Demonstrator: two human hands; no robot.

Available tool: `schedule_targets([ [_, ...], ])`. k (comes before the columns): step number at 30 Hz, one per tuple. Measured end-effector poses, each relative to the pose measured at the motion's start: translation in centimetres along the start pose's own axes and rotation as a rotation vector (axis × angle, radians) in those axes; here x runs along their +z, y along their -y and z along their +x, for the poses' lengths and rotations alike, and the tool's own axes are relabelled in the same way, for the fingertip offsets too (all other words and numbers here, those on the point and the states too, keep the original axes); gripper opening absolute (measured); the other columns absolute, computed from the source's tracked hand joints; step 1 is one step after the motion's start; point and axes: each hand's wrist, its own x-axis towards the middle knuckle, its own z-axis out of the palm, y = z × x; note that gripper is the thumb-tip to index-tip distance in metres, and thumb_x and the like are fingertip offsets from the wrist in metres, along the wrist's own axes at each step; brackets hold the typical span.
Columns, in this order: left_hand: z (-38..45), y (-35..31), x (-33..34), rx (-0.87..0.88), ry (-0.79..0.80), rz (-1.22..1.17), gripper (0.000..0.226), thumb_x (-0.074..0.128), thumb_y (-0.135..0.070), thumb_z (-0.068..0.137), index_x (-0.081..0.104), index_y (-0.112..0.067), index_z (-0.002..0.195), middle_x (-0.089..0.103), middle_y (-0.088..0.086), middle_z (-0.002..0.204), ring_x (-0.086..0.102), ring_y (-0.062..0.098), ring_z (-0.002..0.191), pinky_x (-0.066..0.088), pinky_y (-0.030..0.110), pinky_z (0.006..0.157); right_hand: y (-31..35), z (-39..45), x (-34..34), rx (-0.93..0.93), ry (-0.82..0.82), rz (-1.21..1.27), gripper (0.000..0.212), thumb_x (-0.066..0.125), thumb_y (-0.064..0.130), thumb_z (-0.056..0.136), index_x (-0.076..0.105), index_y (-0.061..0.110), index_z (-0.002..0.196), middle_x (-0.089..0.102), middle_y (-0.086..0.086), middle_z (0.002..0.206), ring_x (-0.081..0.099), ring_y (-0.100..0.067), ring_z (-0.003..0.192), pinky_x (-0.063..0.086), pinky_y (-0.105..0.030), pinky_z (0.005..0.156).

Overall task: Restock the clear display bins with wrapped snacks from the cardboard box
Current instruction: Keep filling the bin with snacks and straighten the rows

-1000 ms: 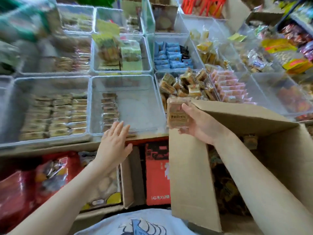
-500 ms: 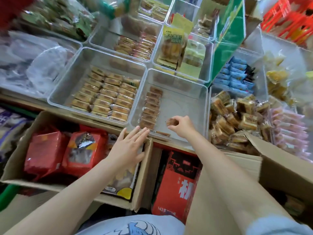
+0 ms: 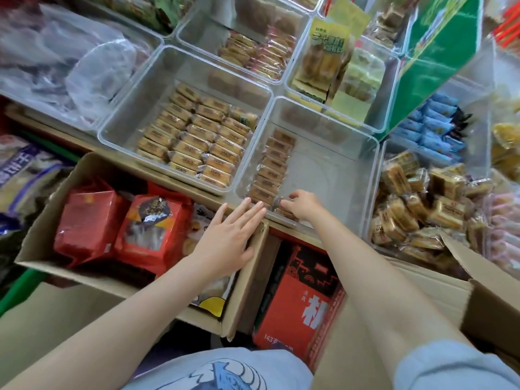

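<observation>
While the right hand [image 3: 302, 205] reaches over the near wall of the middle clear bin [image 3: 334, 175], its fingers curl down onto a wrapped snack [image 3: 285, 212] at the bin's near left corner; the view there is blurred, so the grip looks like a pinch but I cannot tell how tightly it holds. That snack sits at the 6 o'clock end of 1 single column of brown wrapped snacks [image 3: 273, 167] running along the bin's left wall toward 12 o'clock. The remaining floor of this bin, out toward 3 o'clock, shows bare plastic.

The left hand [image 3: 230, 237] lies flat with its fingers straight and close together, the fingertips touching the outside of the same bin's near left corner, just beside the right hand at its 9 o'clock. It holds nothing.

At 9 o'clock from the middle bin, a second clear bin [image 3: 126, 119] holds 3 neat rows of tan wrapped snacks [image 3: 197, 142]. At 3 o'clock, another bin is heaped with loose brown packets [image 3: 416, 204].

The cardboard box [image 3: 439, 302] stands open at 5 o'clock from the hands, under the right forearm, its flap raised toward the heaped packets. Below the left hand, at 7 o'clock, a different open carton [image 3: 47, 226] holds red bags [image 3: 87, 223]. Between the 2 cartons stands a red printed box [image 3: 298, 308].
</observation>
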Motion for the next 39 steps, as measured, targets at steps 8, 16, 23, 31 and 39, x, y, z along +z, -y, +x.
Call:
schedule_targets([
  [8, -0.4, 0.0, -0.8, -0.007, -0.009, -0.089, 0.075, 0.046, -0.039, 0.101, 0.003, -0.031, 0.161, -0.006, -0.012, 0.167, -0.017, 0.011, 0.152, 0.003, 0.044, 0.126, -3.6, -13.9, -7.8, -0.172, -0.200, 0.252, 0.026, 0.053, 0.038, 0.099, 0.064, 0.030, 0.120, 0.056, -0.001, 0.128, 0.059, -0.015, 0.107, 0.045, -0.029, 0.087],
  [16, -0.5, -10.2, -3.5, 0.280, -0.016, -0.257, 0.047, 0.060, -0.025, 0.097, 0.053, -0.014, 0.142, 0.057, 0.011, 0.142, 0.050, 0.033, 0.131, 0.039, 0.046, 0.108, -17.2, -36.5, -7.6, 0.165, -0.703, 0.780, 0.020, 0.052, 0.019, 0.099, 0.071, 0.021, 0.100, 0.069, -0.005, 0.097, 0.065, -0.015, 0.072, 0.045, -0.028, 0.059],
  [23, -6.5, -25.2, -2.4, 0.817, -0.066, -0.330, 0.035, 0.054, -0.029, 0.100, 0.060, -0.023, 0.133, 0.058, -0.001, 0.138, 0.051, 0.019, 0.129, 0.043, 0.036, 0.102, -30.2, -39.2, -1.9, 0.409, -0.522, 0.567, 0.015, 0.057, 0.030, 0.098, 0.069, 0.021, 0.095, 0.067, -0.001, 0.094, 0.063, -0.016, 0.079, 0.045, -0.026, 0.065],
  [31, -7.2, -33.5, 1.8, 0.681, -0.152, -0.161, 0.028, 0.056, -0.036, 0.099, 0.068, -0.028, 0.123, 0.068, -0.007, 0.124, 0.060, 0.015, 0.120, 0.034, 0.038, 0.108, -38.7, -34.0, 1.8, 0.319, -0.108, -0.025, 0.045, 0.059, 0.029, 0.096, 0.050, 0.020, 0.140, 0.048, -0.014, 0.143, 0.045, -0.035, 0.131, 0.043, -0.044, 0.106],
  [39, -7.8, -33.7, 2.0, 0.603, -0.197, -0.068, 0.025, 0.059, -0.030, 0.095, 0.072, -0.026, 0.116, 0.074, -0.008, 0.110, 0.066, 0.014, 0.106, 0.032, 0.026, 0.097, -41.4, -32.6, 2.3, 0.235, -0.032, -0.155, 0.066, 0.066, 0.025, 0.090, 0.034, 0.027, 0.149, 0.041, -0.013, 0.147, 0.044, -0.035, 0.131, 0.041, -0.044, 0.106],
])
